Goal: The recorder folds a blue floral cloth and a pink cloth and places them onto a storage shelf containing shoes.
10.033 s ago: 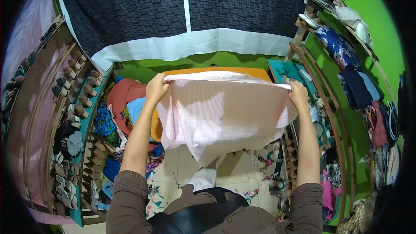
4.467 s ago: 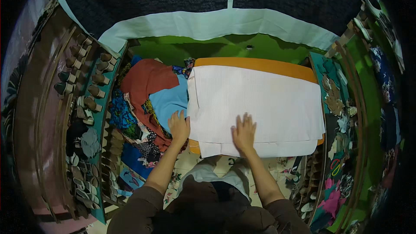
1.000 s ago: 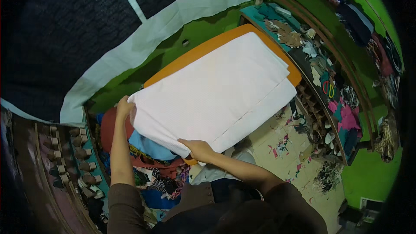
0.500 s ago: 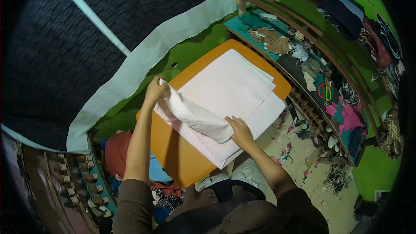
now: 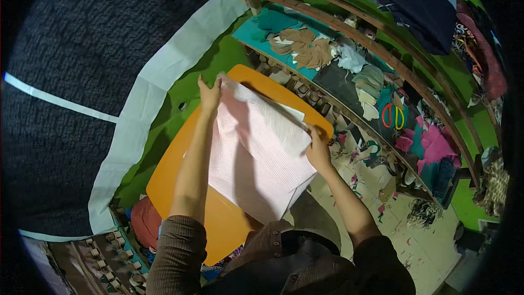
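Observation:
A pale pink, finely ribbed cloth [image 5: 256, 158] is stretched between my hands above an orange table [image 5: 169, 177]. My left hand [image 5: 209, 94] pinches its far left corner, with a finger and thumb showing apart from the rest. At the right edge, my right hand [image 5: 317, 150] grips the cloth, fingers partly hidden behind the fabric. The cloth's near end hangs down toward my lap. Between the hands its far edge is lifted, and a whitish layer lies along it. A shadow falls across the middle of the cloth.
A shelf [image 5: 349, 95] at the right carries fabric scraps, scissors [image 5: 393, 116] with red and yellow handles, and pink pieces [image 5: 436, 145]. Scraps litter the tiled floor [image 5: 349, 213]. Footwear pieces [image 5: 117, 257] sit on a rack at lower left. A dark, white-bordered hanging [image 5: 82, 65] covers the left wall.
Both hands have moved away from me, drawing the cloth's edge up across the table and unfolding it toward the far side. The whole view has shifted.

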Tool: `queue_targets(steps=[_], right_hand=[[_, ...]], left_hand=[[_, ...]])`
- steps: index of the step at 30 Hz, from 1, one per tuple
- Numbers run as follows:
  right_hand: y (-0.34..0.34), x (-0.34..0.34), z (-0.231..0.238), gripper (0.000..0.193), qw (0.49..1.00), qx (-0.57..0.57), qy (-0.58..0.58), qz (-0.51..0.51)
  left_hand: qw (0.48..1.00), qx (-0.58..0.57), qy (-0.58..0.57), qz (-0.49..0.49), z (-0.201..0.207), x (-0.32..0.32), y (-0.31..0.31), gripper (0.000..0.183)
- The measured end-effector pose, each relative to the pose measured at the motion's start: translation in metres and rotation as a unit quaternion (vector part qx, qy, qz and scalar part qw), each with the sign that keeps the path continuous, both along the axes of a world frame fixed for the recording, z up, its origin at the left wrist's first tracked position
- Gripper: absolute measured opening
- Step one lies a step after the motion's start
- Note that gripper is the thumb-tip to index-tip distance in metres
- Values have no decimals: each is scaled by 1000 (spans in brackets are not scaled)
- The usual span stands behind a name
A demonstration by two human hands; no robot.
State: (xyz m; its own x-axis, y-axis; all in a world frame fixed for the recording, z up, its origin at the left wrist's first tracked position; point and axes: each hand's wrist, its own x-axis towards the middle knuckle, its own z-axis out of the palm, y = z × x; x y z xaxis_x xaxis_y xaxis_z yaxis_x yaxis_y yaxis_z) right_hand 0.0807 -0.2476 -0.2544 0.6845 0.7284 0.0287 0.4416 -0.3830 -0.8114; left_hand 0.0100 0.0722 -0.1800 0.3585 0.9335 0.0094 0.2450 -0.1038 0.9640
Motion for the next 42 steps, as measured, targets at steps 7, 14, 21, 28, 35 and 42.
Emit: queue_targets(steps=[7, 14, 21, 28, 35, 42], right_hand=[[12, 1, -17, 59, 972, -70, -217, -59], [12, -47, -25, 54, 964, -71, -209, 150], [23, -12, -34, 55, 967, -154, -204, -16], [30, -17, -41, 40, 965, -166, -201, 22], [32, -59, -34, 38, 972, -135, -148, 121], [30, -45, -31, 16, 975, -131, -73, 161]], left_hand=[[905, 278, 320, -44, -89, -52, -58, 53], [857, 304, 405, 92, -96, -141, -116, 51], [816, 156, 557, -13, -97, -181, -188, 53], [754, 191, 625, -60, -100, -227, -150, 50], [791, 240, 560, 55, -119, -249, -141, 53], [850, 191, 490, 6, -108, -220, -224, 55]])
